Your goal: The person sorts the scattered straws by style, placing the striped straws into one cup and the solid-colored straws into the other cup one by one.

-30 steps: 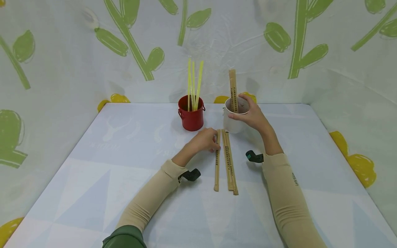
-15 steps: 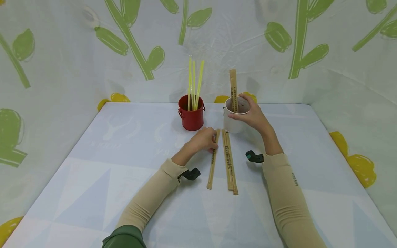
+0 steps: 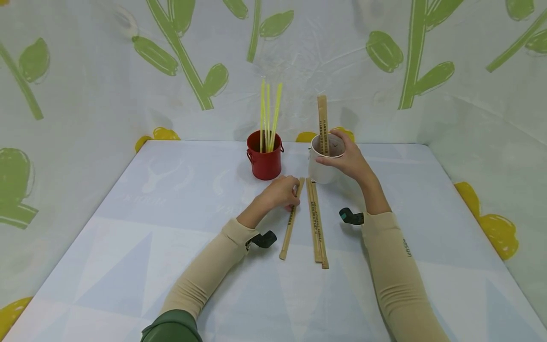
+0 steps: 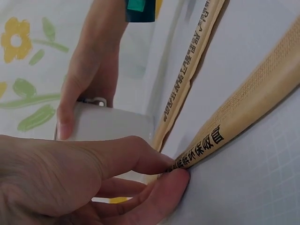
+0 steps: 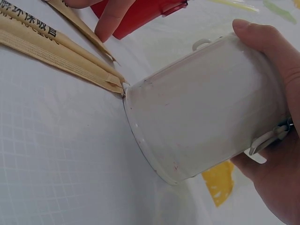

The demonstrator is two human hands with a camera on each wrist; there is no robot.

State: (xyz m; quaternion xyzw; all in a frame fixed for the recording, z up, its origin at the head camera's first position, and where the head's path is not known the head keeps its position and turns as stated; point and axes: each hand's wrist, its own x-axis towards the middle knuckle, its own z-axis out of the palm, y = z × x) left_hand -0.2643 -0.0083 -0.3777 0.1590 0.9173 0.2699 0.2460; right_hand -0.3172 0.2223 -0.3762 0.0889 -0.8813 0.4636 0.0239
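My left hand [image 3: 279,194] pinches a paper-wrapped straw [image 3: 288,233] between thumb and fingertips, as the left wrist view shows; the straw slants toward me over the table. Just right of it, more wrapped straws [image 3: 316,228] lie side by side, their far ends by the foot of a white bucket [image 3: 321,172]. My right hand [image 3: 351,159] grips that bucket at its rim, thumb on the near side and fingers over the far side. Wrapped straws [image 3: 322,111] stand upright in it. In the right wrist view, the bucket's wall [image 5: 201,108] and small handle lugs show.
A red bucket [image 3: 266,167] holding several yellow sticks [image 3: 262,111] stands left of the white one, near the back edge of the table [image 3: 171,247]. Behind rises a curtain [image 3: 312,42] with printed leaves. Dark wrist cameras [image 3: 263,240] jut from both sleeves.
The near end of the straw in my left hand has swung left, away from the straws beside it. My right hand and the white bucket have stayed in place.
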